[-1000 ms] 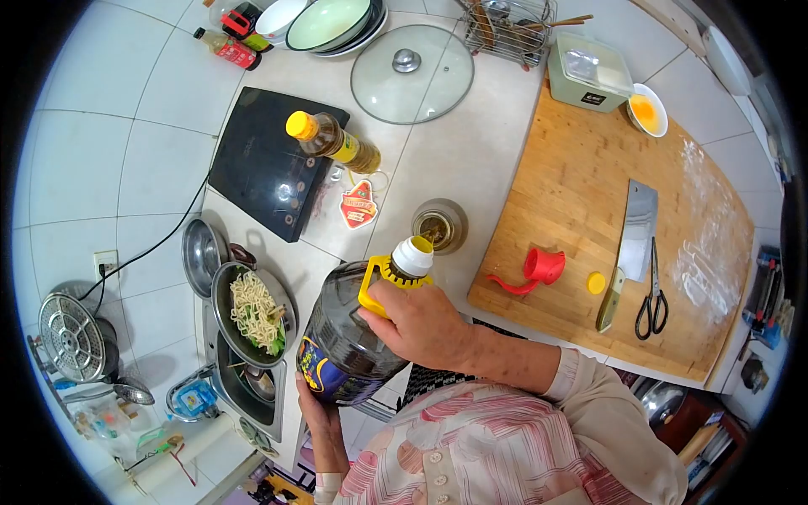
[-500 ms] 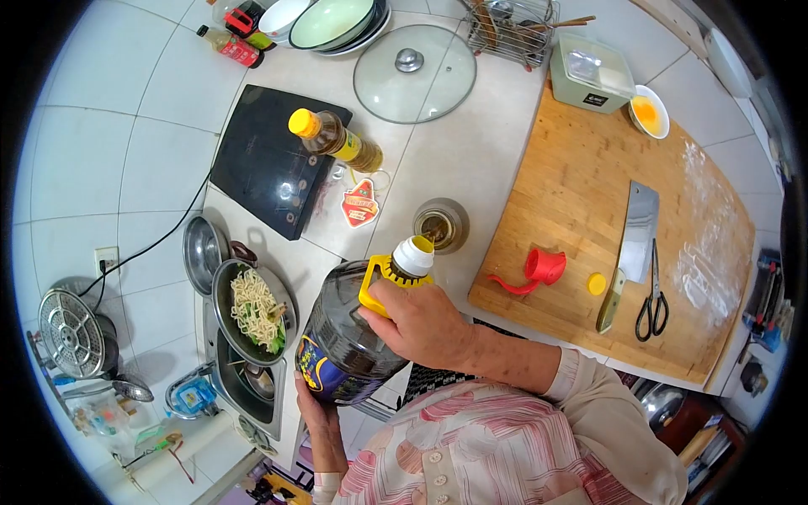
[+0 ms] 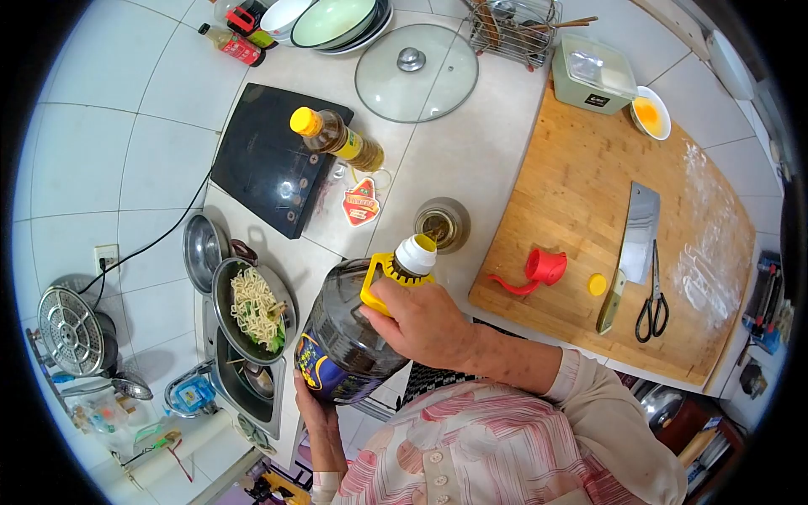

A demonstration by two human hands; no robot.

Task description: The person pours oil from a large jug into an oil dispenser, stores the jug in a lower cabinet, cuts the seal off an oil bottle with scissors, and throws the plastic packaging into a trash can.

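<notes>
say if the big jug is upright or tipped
The big jug is tipped: its white mouth leans toward the glass jar, right hand on its yellow handle.

No lettering is legible: print blurs on the jug (image 3: 349, 332) and red tag (image 3: 361, 202) left of the cutting board (image 3: 560, 189).

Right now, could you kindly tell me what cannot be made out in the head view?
Left hand: most of its fingers, hidden by the big bottle, head view.
Jar: part of its near side, hidden by the spout, head view.
Tag: its print, too small to read, head view.
Rack: its top, cut off by the upper edge, head view.
</notes>
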